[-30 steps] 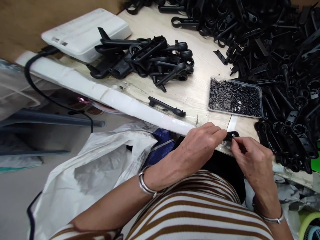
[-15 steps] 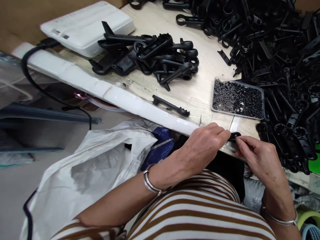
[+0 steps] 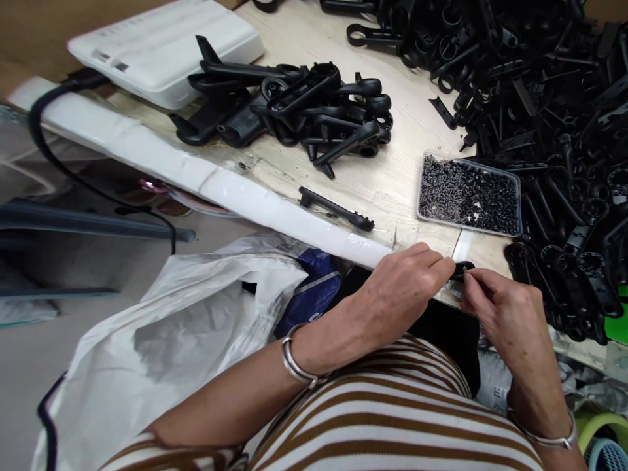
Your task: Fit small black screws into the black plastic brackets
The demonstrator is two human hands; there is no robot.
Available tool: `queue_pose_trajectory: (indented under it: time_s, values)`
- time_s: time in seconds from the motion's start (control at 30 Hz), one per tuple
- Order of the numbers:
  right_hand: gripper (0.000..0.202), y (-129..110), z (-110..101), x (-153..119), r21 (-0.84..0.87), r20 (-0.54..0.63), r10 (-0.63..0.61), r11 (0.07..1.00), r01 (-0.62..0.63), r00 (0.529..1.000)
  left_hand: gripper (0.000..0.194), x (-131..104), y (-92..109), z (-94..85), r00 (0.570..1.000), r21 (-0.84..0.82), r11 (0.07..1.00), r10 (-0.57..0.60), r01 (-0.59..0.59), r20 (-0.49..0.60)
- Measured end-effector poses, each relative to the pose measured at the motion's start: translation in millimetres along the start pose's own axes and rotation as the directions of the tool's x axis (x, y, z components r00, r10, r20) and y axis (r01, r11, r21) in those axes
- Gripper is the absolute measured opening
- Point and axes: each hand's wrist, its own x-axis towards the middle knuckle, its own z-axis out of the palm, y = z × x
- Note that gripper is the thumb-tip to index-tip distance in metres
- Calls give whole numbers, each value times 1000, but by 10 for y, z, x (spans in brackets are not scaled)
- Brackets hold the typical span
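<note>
My left hand is closed on a small black plastic part at the table's front edge; most of the part is hidden behind the fingers. My right hand pinches at the part's right end, thumb and index finger together, and anything tiny between them is too small to make out. Just beyond the hands lies a clear tray holding small springs and little black pieces. One long black part rests alone near the edge, left of the tray.
Black parts are heaped in a small pile at centre left and a large pile on the right. A white box with a black cable stands at the back left. A white bag hangs open below the edge.
The view has shifted slightly. Both hands keep nearly the same place at the black part, with the right fingertips moved a little on it.
</note>
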Motion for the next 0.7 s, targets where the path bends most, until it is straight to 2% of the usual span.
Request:
queue_pose_trajectory:
  time_s: [0.13, 0.27, 0.47, 0.57, 0.63, 0.7]
  values:
    - [19, -27, -16, 16, -48, 12, -42, 998, 42, 999, 8, 1, -10, 3, 1000, -2, 1000, -2, 2, -8]
    - [23, -72, -30, 35, -186, 53, -85, 978, 93, 995, 9, -1, -10, 1, 1000, 17, 1000, 9, -9, -18]
    - [24, -197, -31, 51, -397, 147, -129, 900, 178, 981, 12, -15, -16, 27, 997, 35, 999, 41, -38, -65]
    - [23, -251, -60, 94, -476, 211, -99, 858, 191, 972, 13, -22, -27, 51, 995, 48, 998, 51, -47, -89]
    - [23, -227, -90, 143, -441, 235, -75, 880, 175, 969, 11, -26, -36, 66, 992, 58, 997, 62, -56, -108]
    - [26, -145, -114, 181, -292, 251, -44, 949, 119, 967, 8, -31, -42, 81, 989, 52, 997, 66, -60, -130]
